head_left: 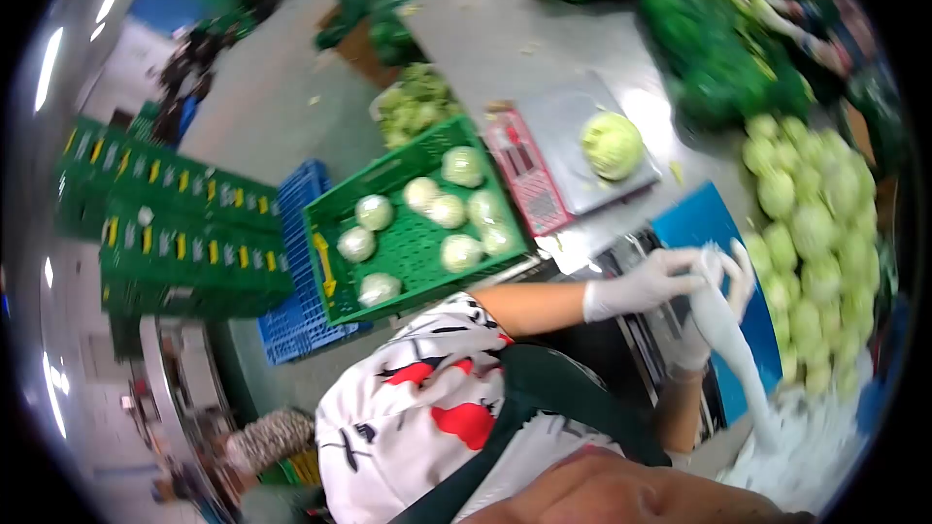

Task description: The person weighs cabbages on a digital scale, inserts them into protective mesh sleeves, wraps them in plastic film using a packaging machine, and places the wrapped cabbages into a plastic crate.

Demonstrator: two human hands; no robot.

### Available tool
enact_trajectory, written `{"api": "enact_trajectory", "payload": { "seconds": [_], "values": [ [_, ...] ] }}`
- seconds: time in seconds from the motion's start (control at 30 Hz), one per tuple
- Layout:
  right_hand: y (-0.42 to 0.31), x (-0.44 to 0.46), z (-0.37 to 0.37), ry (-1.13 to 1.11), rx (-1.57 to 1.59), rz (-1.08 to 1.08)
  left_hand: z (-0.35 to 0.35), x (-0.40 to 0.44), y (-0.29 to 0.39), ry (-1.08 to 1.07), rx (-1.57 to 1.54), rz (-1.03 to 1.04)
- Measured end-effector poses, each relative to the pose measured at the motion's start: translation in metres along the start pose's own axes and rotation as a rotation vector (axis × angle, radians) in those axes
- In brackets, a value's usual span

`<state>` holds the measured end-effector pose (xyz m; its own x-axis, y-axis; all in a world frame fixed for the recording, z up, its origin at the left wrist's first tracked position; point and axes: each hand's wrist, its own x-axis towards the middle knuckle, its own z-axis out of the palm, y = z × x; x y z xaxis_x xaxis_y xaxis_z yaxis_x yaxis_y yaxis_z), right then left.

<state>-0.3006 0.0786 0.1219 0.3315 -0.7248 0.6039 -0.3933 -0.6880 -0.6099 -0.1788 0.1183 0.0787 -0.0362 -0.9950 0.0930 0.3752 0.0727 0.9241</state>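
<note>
Both my hands wear white gloves and meet over a blue board. My left hand (pixel 646 281) reaches in with its fingers closed at the upper end of a long white plastic sleeve (pixel 723 330). Around the same end curls my right hand (pixel 733 281), its thumb and fingers on either side. The sleeve's far end trails down into a heap of white plastic (pixel 801 456) at lower right. Beneath the hands lies the blue board (pixel 704 218). A bare cabbage (pixel 613 146) sits on the scale (pixel 573 107), away from both hands.
A green crate (pixel 408 272) with several wrapped pale cabbages (pixel 461 252) stands left of the scale. Many bare cabbages (pixel 815 233) are piled at right. Green net sacks (pixel 709 58) lie on the metal table (pixel 485 19). Stacked green crates (pixel 194 252) and a blue pallet (pixel 301 311) are farther left.
</note>
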Motion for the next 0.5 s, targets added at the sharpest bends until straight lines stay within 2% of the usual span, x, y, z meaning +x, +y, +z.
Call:
{"api": "enact_trajectory", "payload": {
  "seconds": [0.07,0.1,0.17,0.2,0.23,0.3,0.33,0.37,0.43,0.47,0.5],
  "values": [
    [-0.002,-0.006,0.018,-0.015,0.466,0.331,-0.015,-0.018,0.0,0.166,-0.051,0.047],
    [0.04,-0.017,0.023,-0.006,0.57,0.446,-0.023,-0.025,0.006,0.202,-0.104,0.072],
    [0.073,-0.024,0.017,-0.24,0.948,0.556,-0.042,-0.045,0.024,0.149,-0.118,-0.001],
    [0.09,-0.027,0.015,-0.355,1.104,0.64,-0.05,-0.049,0.02,0.095,-0.224,0.059],
    [0.091,-0.031,0.018,-0.422,1.106,0.655,-0.053,-0.054,0.03,0.101,-0.379,0.086],
    [0.086,-0.056,0.028,-0.456,0.904,0.538,-0.059,-0.066,0.052,0.095,-0.705,0.128],
    [0.077,-0.064,0.029,-0.483,0.892,0.511,-0.063,-0.072,0.059,0.188,-0.524,0.179],
    [0.074,-0.063,0.026,-0.551,0.986,0.543,-0.08,-0.078,0.038,0.143,-0.668,0.046],
    [0.066,-0.05,0.013,-0.68,1.152,0.631,-0.08,-0.093,0.037,-0.025,0.323,0.289],
    [0.059,-0.039,0.013,-0.743,1.24,0.675,-0.072,-0.097,0.012,-0.175,0.067,-0.009],
    [0.039,-0.007,0.022,-0.804,1.34,0.401,-0.064,-0.101,-0.013,-0.244,-0.153,-0.333]
  ]
}}
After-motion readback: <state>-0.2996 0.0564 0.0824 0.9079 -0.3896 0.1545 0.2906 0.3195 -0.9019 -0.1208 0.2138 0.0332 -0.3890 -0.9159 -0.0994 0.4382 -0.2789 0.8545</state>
